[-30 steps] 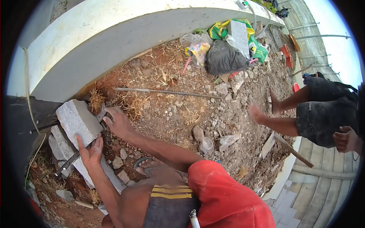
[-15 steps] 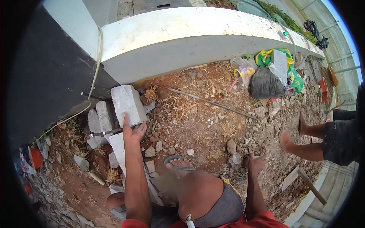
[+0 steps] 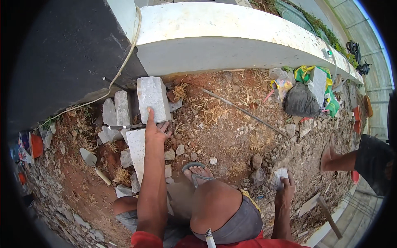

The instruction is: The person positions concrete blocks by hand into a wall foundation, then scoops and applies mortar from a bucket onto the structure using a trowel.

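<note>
My left hand (image 3: 156, 130) rests against the near end of a pale grey stone block (image 3: 153, 99) beside the dark wall. One digit lies on the block's upper face, and the other fingers spread along its lower right edge. My right hand (image 3: 286, 186) grips a small rough grey stone chunk (image 3: 278, 178) just above the rubble. Two more slabs, the nearer an upright stone slab (image 3: 123, 108), stand left of the block. A long white slab (image 3: 136, 151) lies by my left forearm, close to a dark metal bar (image 3: 126, 127).
A trowel (image 3: 88, 158) lies on the soil at left. A thin rod (image 3: 244, 111) crosses the ground ahead. Plastic bags (image 3: 302, 99) sit by the low white wall (image 3: 231, 51). Another person's leg (image 3: 341, 160) stands at right, near a wooden-handled tool (image 3: 328, 217).
My right hand, bare over the rubble before, now holds a stone chunk. My left hand stays at the block. The view has shifted slightly, and the other person's legs have moved.
</note>
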The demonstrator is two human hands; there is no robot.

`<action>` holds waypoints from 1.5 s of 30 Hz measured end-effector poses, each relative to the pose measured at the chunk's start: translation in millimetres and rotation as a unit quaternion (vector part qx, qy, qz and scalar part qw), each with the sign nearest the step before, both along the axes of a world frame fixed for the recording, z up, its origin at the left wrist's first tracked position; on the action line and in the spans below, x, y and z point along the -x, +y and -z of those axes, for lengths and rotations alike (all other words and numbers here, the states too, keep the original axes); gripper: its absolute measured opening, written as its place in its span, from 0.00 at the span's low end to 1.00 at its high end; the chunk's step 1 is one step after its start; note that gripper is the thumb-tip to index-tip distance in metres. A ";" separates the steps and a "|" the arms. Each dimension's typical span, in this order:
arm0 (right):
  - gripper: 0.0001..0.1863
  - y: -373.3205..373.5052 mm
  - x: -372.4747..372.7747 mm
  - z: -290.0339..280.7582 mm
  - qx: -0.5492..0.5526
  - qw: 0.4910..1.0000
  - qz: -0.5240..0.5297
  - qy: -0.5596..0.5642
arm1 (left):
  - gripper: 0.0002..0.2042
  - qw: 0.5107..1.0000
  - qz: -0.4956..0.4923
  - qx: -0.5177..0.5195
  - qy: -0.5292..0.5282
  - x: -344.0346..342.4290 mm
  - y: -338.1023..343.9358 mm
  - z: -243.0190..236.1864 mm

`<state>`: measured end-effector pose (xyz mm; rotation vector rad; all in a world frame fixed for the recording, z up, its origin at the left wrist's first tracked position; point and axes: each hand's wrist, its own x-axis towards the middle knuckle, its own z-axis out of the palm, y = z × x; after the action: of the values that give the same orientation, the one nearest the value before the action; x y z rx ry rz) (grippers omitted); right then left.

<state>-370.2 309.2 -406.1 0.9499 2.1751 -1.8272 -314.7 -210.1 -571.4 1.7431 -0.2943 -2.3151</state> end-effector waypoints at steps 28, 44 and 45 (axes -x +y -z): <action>0.47 -389.8 55.6 191.6 -0.333 0.681 -0.632 0.160 | 0.54 1.000 -0.015 -0.004 0.004 1.5 -1.8 -2.9; 0.46 -433.5 92.0 120.6 -0.398 0.642 -0.614 0.227 | 0.57 1.000 -0.022 -0.004 -0.005 0.9 -2.4 -1.5; 0.43 -447.2 99.7 117.2 -0.412 0.599 -0.655 0.206 | 0.57 1.000 -0.017 0.001 -0.004 -0.4 -1.5 -1.0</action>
<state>-469.9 -138.0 -523.3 -1.0857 2.5868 -0.2369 -314.4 -211.6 -570.4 1.7435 -0.2661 -2.2825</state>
